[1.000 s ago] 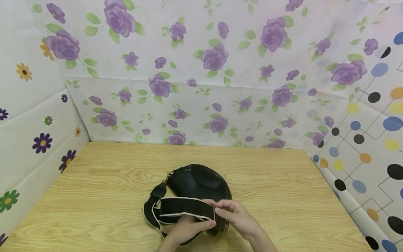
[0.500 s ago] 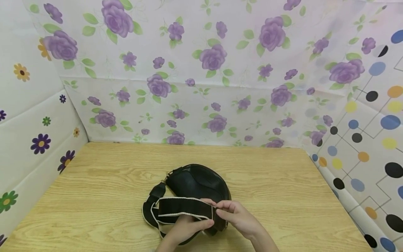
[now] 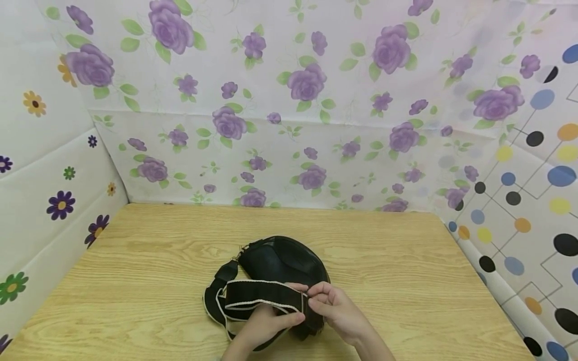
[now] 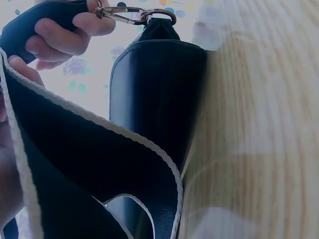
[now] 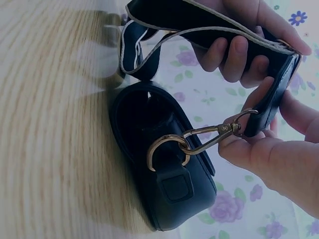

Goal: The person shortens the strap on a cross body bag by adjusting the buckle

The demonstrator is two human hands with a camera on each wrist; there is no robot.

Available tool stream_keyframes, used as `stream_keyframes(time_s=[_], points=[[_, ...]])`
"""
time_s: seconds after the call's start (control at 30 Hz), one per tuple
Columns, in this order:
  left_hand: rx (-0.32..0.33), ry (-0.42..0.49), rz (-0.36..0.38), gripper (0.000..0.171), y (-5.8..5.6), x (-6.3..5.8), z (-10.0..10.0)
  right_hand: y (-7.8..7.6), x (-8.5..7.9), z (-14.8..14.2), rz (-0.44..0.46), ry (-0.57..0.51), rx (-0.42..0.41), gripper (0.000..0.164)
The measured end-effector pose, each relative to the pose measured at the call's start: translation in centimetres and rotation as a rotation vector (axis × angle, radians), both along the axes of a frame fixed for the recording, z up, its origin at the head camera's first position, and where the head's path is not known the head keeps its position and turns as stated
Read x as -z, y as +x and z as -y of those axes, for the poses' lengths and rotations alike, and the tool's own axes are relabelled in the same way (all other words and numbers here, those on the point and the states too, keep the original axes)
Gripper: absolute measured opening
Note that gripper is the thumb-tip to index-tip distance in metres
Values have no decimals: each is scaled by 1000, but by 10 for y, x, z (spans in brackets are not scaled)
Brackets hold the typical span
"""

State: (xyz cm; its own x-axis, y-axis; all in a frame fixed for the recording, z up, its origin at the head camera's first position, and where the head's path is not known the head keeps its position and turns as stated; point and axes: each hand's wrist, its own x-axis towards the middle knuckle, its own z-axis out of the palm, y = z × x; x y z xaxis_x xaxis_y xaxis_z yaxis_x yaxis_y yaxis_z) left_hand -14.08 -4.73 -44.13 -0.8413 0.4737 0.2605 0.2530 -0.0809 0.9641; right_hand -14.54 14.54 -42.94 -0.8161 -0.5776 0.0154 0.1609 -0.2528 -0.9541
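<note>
A black half-moon shoulder bag lies on the table, its wide black strap with white edging looped in front of it. My left hand holds the strap near its end, thumb on the near edge and fingers behind the band. At the right, my right hand pinches the strap's leather end tab between thumb and fingers. From that tab a gold swivel clasp is hooked to the gold ring on the bag's side. The other strap end is clipped at the bag's far left.
The wood-grain table carries the bag near its front edge. Flower-print sheets hang behind and at the left, and a dotted sheet stands at the right.
Both hands have shifted slightly left with the strap end. Their hold on the strap and tab looks the same, and the bag has barely moved.
</note>
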Motion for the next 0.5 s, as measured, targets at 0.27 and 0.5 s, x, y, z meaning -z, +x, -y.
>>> stream_keyframes(time_s=[0.27, 0.5], points=[[-16, 25, -21, 46, 0, 1, 0, 1, 1, 2, 23, 8, 36, 11], [-41, -21, -23, 43, -2, 2, 1, 1, 1, 4, 13, -16, 37, 11]])
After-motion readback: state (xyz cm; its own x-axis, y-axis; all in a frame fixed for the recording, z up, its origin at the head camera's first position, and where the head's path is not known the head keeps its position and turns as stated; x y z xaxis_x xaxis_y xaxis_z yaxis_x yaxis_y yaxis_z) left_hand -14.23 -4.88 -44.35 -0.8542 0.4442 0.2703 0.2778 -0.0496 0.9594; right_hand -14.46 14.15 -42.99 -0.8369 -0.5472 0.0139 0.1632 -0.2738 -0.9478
